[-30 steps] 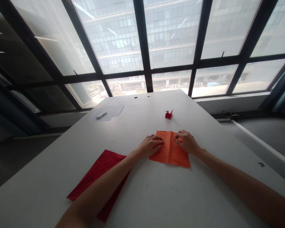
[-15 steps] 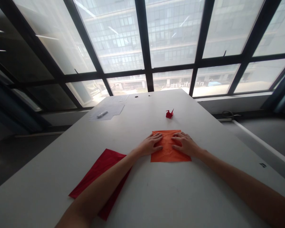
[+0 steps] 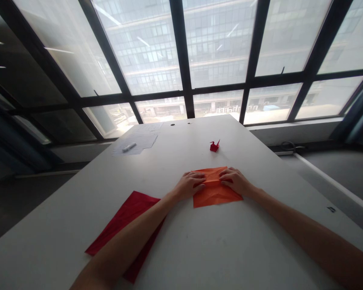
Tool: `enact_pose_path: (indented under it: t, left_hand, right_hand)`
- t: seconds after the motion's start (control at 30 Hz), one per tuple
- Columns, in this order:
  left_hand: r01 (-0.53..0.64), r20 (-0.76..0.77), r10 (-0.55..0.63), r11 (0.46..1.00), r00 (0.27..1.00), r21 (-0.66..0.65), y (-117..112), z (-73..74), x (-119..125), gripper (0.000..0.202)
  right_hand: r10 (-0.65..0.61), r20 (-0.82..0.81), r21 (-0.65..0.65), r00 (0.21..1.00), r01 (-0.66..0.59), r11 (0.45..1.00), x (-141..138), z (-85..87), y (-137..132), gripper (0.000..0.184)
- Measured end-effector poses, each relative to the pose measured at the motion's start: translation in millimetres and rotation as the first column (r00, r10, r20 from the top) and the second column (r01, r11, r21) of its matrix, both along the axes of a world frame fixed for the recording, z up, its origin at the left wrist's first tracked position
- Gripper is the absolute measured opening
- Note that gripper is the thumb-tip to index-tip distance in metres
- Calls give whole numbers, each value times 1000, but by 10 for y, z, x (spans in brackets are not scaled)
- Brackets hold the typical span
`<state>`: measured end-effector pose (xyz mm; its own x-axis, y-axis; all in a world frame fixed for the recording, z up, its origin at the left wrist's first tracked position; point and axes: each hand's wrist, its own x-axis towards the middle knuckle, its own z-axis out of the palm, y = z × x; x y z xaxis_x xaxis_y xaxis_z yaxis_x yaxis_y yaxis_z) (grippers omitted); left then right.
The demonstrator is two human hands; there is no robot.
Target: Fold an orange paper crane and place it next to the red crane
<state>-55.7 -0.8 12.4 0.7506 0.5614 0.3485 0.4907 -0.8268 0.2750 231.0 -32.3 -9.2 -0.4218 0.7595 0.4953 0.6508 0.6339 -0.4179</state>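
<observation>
A square of orange paper point(image 3: 214, 197) lies on the white table in front of me, creased, with a raised ridge across its middle. My left hand point(image 3: 191, 184) grips its left side, thumb below the ridge and fingers above. On the right side my right hand point(image 3: 233, 180) pinches it the same way, the thumb and fingers close together. Both hands cover the ends of the ridge. Beyond the orange sheet stands a small red paper crane point(image 3: 214, 146). A larger red sheet of paper point(image 3: 121, 225) lies at the left, partly hidden under my left forearm.
The long white table point(image 3: 199, 249) reaches towards tall windows with dark frames. White papers point(image 3: 145, 143) lie at its far left, with a white marker-like stick point(image 3: 129, 147) on top. A round hole point(image 3: 172, 125) is near the far edge. Blue curtains hang at both sides.
The orange paper lay nearly flat under my spread fingers; now both hands have closed on its sides and lifted a ridge across the middle. The crane and red sheet stay put.
</observation>
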Motion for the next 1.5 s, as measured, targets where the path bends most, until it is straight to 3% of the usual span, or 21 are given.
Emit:
enact_pose_path:
  t: [0.2, 0.47, 0.63, 0.77, 0.83, 0.9, 0.97, 1.1, 1.2, 1.33, 1.4, 1.5]
  left_hand:
    - [-3, 38, 4, 1000, 999, -23, 32, 9, -9, 23]
    - [28, 95, -20, 996, 995, -89, 7, 43, -10, 33]
    - [66, 198, -12, 960, 980, -271, -21, 97, -32, 45]
    - [112, 279, 23, 882, 960, -458, 6, 104, -74, 49]
    - [114, 294, 40, 864, 955, -490, 18, 91, -79, 49]
    - [50, 263, 75, 898, 962, -438, 21, 70, -63, 43]
    - [-6, 195, 69, 952, 978, -306, 11, 54, -31, 34]
    - [96, 54, -92, 992, 994, -80, -24, 55, 33, 35]
    - [189, -1, -190, 979, 982, -82, -28, 61, 48, 45]
    - [218, -26, -222, 970, 975, -108, -2, 48, 39, 40]
    - [206, -17, -209, 973, 978, -102, 5, 40, 36, 39]
    - [130, -22, -131, 989, 991, -72, -1, 36, 30, 36]
  right_hand:
    - [83, 18, -22, 996, -82, 996, 79, 78, 32, 15]
    - [-65, -15, -8, 998, 65, 998, 148, 48, 67, 18]
    - [40, 2, -48, 999, -40, 998, 127, 104, 42, 23]
    - [128, -6, -82, 992, -128, 988, 121, 142, 19, 22]
    - [140, -8, -67, 990, -140, 988, 122, 135, 27, 20]
    - [132, 2, -51, 991, -132, 990, 123, 125, 39, 20]
    - [109, 26, -34, 994, -108, 994, 120, 124, 45, 20]
    - [98, 79, -5, 992, -98, 995, 93, 145, 30, 21]
    - [122, 86, -6, 989, -122, 992, 86, 143, 37, 21]
    - [105, 94, -15, 990, -104, 994, 131, 97, 97, 20]
    - [15, 105, 13, 994, -17, 1000, 152, 82, 111, 19]
    - [-215, 76, 101, 974, 207, 973, 117, 101, 48, 14]
